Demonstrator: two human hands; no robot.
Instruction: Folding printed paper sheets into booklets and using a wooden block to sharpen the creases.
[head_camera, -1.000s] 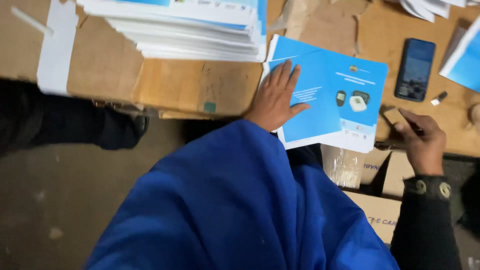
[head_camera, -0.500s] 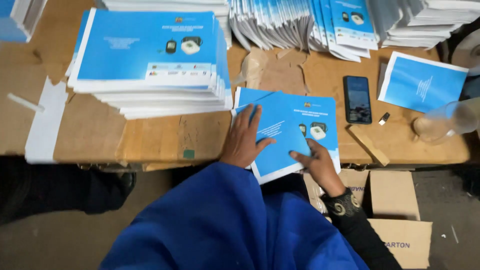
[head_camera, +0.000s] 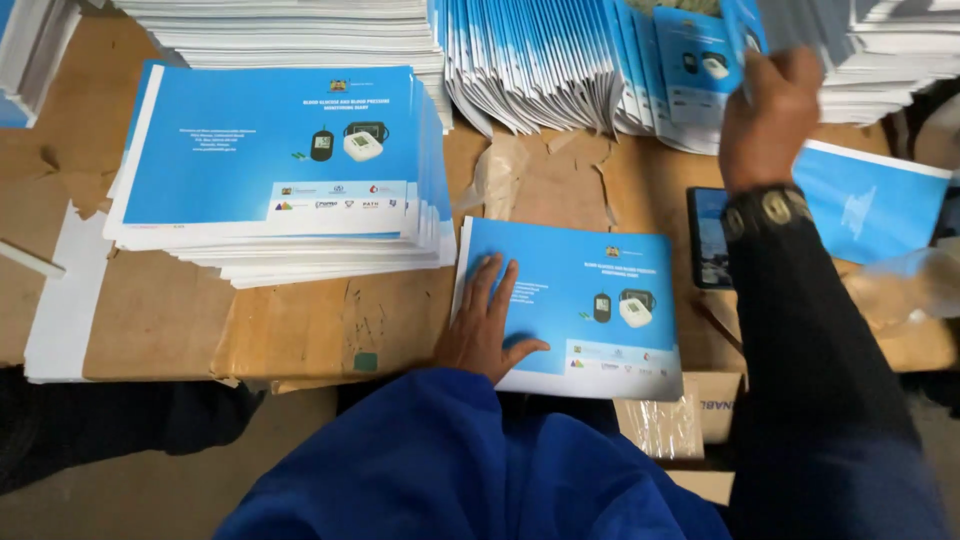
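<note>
My left hand (head_camera: 487, 325) lies flat with fingers spread on the left part of a small pile of blue booklets (head_camera: 590, 300) at the table's near edge. My right hand (head_camera: 770, 115), in a dark sleeve with a wrist band, reaches far back to a leaning row of blue booklets (head_camera: 600, 70) and pinches the top of one booklet (head_camera: 745, 30) there. A tall stack of the same blue booklets (head_camera: 280, 170) stands to the left of my left hand.
A dark phone (head_camera: 708, 240) lies on the cardboard-covered table (head_camera: 300, 320) under my right forearm. A loose blue sheet (head_camera: 880, 205) and clear plastic (head_camera: 905, 290) lie at the right. White paper stacks (head_camera: 300, 25) line the back. Cardboard boxes (head_camera: 690, 420) sit below the table edge.
My right hand has left the near pile and risen to the back row, where it grips a booklet. My left hand stays on the pile. The view has shifted closer.
</note>
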